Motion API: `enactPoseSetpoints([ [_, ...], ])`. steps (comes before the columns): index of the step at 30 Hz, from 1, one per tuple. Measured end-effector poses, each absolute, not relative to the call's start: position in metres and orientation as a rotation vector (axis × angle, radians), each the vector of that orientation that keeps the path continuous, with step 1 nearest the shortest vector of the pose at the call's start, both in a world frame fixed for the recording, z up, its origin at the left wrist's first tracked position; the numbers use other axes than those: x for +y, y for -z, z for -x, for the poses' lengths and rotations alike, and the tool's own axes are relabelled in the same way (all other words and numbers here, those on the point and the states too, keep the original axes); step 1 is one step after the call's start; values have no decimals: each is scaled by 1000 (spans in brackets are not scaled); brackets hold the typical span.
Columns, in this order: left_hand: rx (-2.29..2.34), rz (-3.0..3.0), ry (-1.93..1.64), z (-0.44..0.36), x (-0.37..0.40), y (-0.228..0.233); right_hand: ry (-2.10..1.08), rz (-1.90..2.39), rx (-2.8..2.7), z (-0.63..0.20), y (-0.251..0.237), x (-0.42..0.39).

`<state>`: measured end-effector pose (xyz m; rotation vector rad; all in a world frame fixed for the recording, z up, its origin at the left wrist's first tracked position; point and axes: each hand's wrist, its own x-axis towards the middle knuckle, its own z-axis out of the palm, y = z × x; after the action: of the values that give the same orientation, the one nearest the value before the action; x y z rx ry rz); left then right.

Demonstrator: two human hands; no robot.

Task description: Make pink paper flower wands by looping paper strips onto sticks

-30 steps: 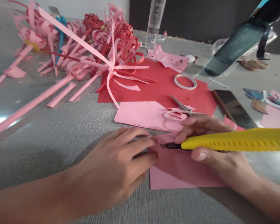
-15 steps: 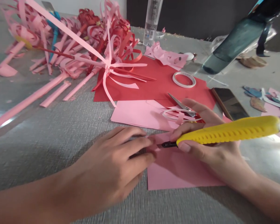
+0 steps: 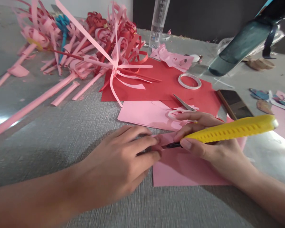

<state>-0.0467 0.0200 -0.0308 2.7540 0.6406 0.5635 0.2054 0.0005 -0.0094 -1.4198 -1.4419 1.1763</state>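
A yellow utility knife is gripped in my right hand, its handle slanting up to the right. Its dark tip and short blade meet a sheet of pink paper lying flat on the table. My left hand rests palm down, fingers extended and a little bent, the fingertips pressing on the paper's left edge close to the blade. Just behind my right hand lie scissors, their handles partly hidden by white loops and my fingers. More pink paper lies behind the sheet.
Red paper bears a white tape roll. Curled paper flowers with rolled stems pile up at the back left. A phone, a dark bottle and a clear bottle stand or lie farther back.
The view has shifted slightly, so most things sit a little farther right. The knife handle has swung slightly leftward, its blade still at the paper by my left fingertips.
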Motion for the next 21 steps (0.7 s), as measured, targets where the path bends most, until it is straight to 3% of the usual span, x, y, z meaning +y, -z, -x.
enactPoseSetpoints([
  [21,643,-2752,-626,45,19,30,-1146,1321,-1431,-209,16,4],
])
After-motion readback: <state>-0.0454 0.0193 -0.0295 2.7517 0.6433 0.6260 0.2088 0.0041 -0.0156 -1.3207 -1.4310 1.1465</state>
